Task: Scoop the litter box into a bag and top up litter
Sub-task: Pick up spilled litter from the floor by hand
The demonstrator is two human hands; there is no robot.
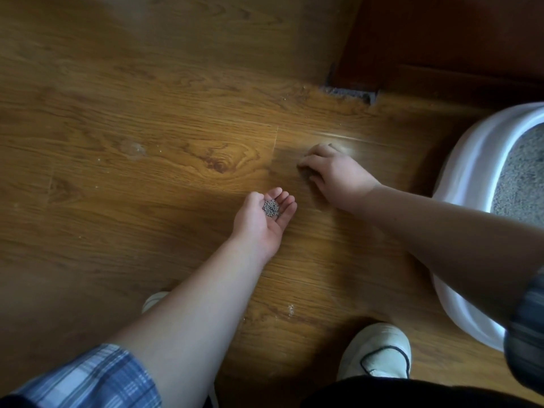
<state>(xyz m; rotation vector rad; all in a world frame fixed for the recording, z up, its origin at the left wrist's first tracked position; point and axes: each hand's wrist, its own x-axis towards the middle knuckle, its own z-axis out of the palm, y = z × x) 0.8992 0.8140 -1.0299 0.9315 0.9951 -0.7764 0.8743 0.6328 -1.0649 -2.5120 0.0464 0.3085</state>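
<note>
My left hand carries litter on loosely cupped fingers. The box lies rightward, nearer my right hand. I cannot tell what its curled fingers hold.

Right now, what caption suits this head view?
Left hand cups grey litter granules; right hand rests fingers-down on the wood floor beside the white litter box.

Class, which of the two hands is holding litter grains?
The left hand, palm up, cups grey grains; the right hand is palm down, fingertips at the floor.
</note>
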